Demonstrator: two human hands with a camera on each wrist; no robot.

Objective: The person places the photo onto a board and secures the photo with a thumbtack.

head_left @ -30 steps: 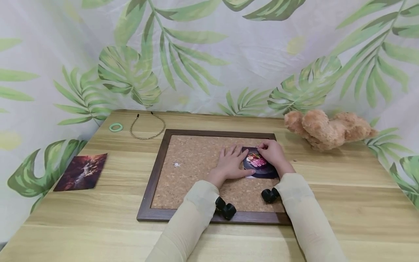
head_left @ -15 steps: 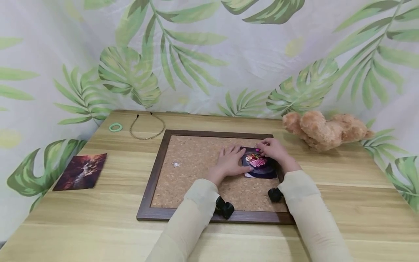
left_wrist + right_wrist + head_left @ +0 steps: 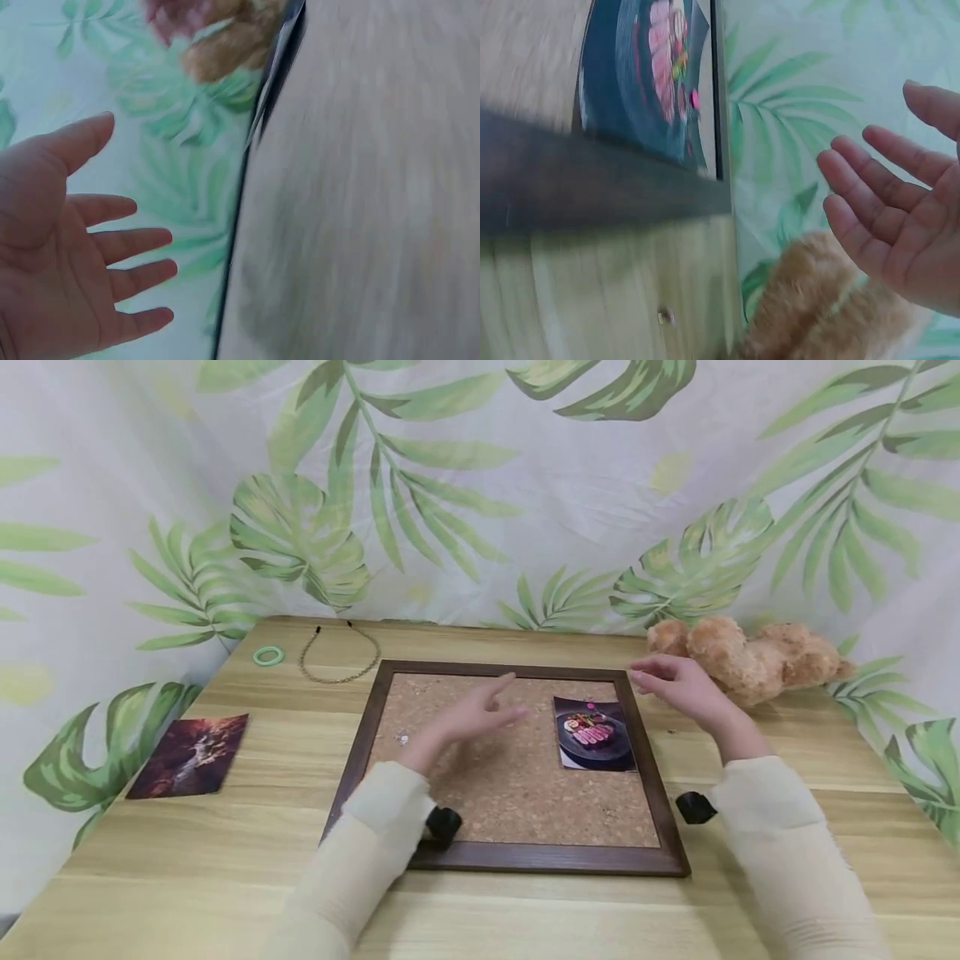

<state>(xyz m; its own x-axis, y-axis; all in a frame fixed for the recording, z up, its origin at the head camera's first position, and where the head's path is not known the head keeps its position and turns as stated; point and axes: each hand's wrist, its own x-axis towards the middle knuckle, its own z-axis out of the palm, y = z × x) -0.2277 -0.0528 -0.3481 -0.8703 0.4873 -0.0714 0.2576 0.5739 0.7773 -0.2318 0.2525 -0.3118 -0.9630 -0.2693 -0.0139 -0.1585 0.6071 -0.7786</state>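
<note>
Two hands, both empty, raised above the bench. Left hand (image 3: 472,717): fingers straight and loosely spread, palm bare in the left wrist view, hovering over the middle of the cork board (image 3: 480,793); touches nothing. Right hand (image 3: 678,689): fingers (image 3: 870,191) slightly bent and apart, palm bare in the right wrist view, held above the board's right frame edge near its far right corner; touches nothing.

Food photo (image 3: 595,733): lies flat on the cork in the right half of the board, its right side just beside the right frame edge. Pink pin (image 3: 590,704) sits at the middle of the photo's far edge. Photo lies between the two hands, nearer the right one.

Small pale speck (image 3: 403,738) on the cork near the left frame edge; too small to identify.

Plush toy (image 3: 750,656) near the bench's far right corner, just behind the right hand. Green ring (image 3: 267,654) and beaded cord (image 3: 337,652) near the far left corner, side by side, apart. Dark picture card (image 3: 189,755) flat by the left edge of the bench, well apart from the board.
</note>
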